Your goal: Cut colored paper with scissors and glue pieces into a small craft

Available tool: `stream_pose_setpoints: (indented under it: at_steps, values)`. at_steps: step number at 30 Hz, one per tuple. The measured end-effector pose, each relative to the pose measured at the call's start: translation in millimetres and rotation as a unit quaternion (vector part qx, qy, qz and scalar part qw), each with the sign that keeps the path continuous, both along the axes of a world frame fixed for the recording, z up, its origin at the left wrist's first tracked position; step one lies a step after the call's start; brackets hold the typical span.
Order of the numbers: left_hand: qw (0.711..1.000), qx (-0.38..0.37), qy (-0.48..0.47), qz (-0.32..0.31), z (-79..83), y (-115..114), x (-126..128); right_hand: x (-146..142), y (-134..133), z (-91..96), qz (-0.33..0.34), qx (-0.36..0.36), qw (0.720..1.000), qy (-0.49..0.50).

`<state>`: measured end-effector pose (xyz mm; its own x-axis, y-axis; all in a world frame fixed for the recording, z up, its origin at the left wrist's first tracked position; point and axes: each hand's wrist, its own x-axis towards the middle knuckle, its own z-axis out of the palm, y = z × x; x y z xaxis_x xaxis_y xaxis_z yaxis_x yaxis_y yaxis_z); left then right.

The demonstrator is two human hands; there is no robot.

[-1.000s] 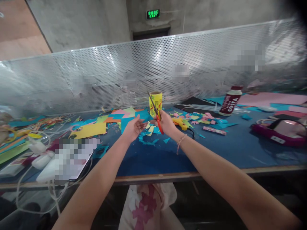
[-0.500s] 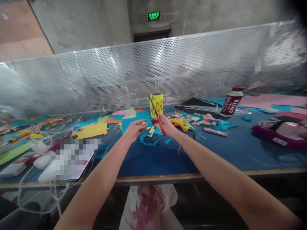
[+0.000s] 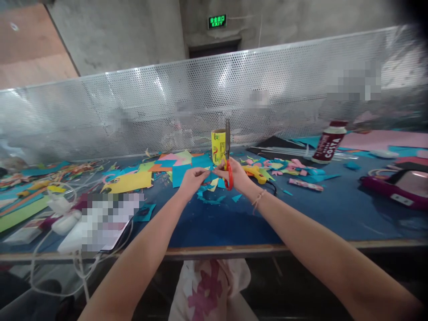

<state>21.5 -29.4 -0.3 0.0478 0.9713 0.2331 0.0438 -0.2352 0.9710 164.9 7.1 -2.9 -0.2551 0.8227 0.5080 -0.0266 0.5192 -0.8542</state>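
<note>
My right hand (image 3: pixel 238 174) is closed round red-handled scissors (image 3: pixel 228 142), whose blades point up and look closed. Its thumb and fingertips also reach toward my left hand (image 3: pixel 194 179), which is closed in a pinch. Between the two sets of fingertips shows a small piece of blue paper (image 3: pixel 210 172), partly hidden. Below the hands a curved, fringed blue paper strip (image 3: pixel 209 199) lies on the table. Right behind the scissors stands a yellow cardboard roll (image 3: pixel 218 145). A yellow glue gun (image 3: pixel 257 173) lies beyond my right wrist.
Coloured paper sheets (image 3: pixel 130 182) and scraps cover the table's back and left. Cables, a charger and a white device (image 3: pixel 72 234) are at left. On the right are a Costa bottle (image 3: pixel 330 141), a pink-printed tube (image 3: pixel 306 185) and a purple case (image 3: pixel 389 189). A perforated metal screen (image 3: pixel 150 111) stands behind.
My hands have come closer together, and the left fingers have drawn into a pinch. The scissors have swung from tilted left to nearly upright. The view has shifted slightly.
</note>
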Motion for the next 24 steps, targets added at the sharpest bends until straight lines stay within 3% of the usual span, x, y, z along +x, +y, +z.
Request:
stream_pose_setpoints:
  at_steps: [5,10,16,24]
  values:
    - [0.988,0.086,0.091,0.095,0.4,2.9,-4.0,1.5,-5.6,3.8,-0.037,-0.031,0.997,-0.059]
    - [0.966,0.147,0.084,0.196,2.6,5.5,-13.5,2.2,-14.1,5.8,0.03,-0.136,0.982,-0.127]
    - [0.962,0.164,0.02,0.218,10.6,-0.8,-14.0,0.1,-23.1,10.3,-0.014,-0.116,0.959,-0.26]
    - [0.966,0.152,0.017,0.209,14.2,-5.0,-11.0,-3.7,-25.3,7.1,0.016,-0.14,0.95,-0.279]
